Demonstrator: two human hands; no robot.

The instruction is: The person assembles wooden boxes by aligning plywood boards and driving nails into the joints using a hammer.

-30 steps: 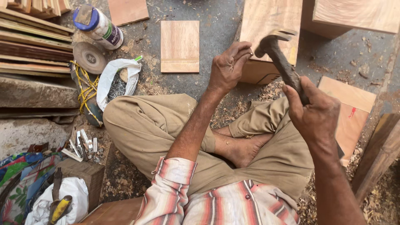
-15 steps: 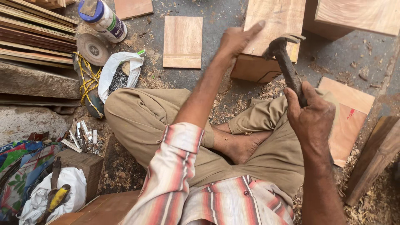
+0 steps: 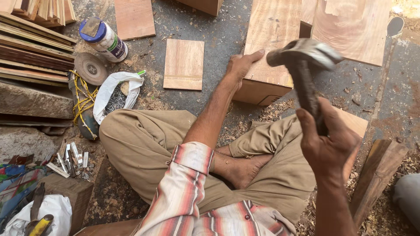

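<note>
A: What is lying largest in front of the person sitting cross-legged on the grey concrete floor (image 3: 218, 39)?

B: The pale brown rectangular wooden box (image 3: 269, 48) is standing on the floor just past the knees. It is looking stiff and fairly heavy, so it is probably staying put under a flat palm rather than needing a grip.

A: Is a hand touching it?

B: Yes. The left hand (image 3: 243, 65) is resting on the box's near left edge, fingers stretched out flat and close together, pinching nothing.

A: And the other hand?

B: The right hand (image 3: 326, 144) is holding the dark-handled steel hammer (image 3: 304, 65) raised over the box, fingers wrapping tightly round the lower handle. The head is blurring. I judge it head-heavy and rigid, so taking hold low on the handle is giving swing, though a worn handle may be slippery.

A: What is sitting around them?

B: A stack of long wooden strips (image 3: 35, 52) is lying at the left. A square flat piece of light wood (image 3: 183, 63) is lying between that side and the box. Nearer, a white plastic bag of small nails (image 3: 116, 94) is gaping open, beside a grey round grinding disc (image 3: 90, 68) and a white bottle with a blue cap (image 3: 104, 39) lying on its side.
</note>
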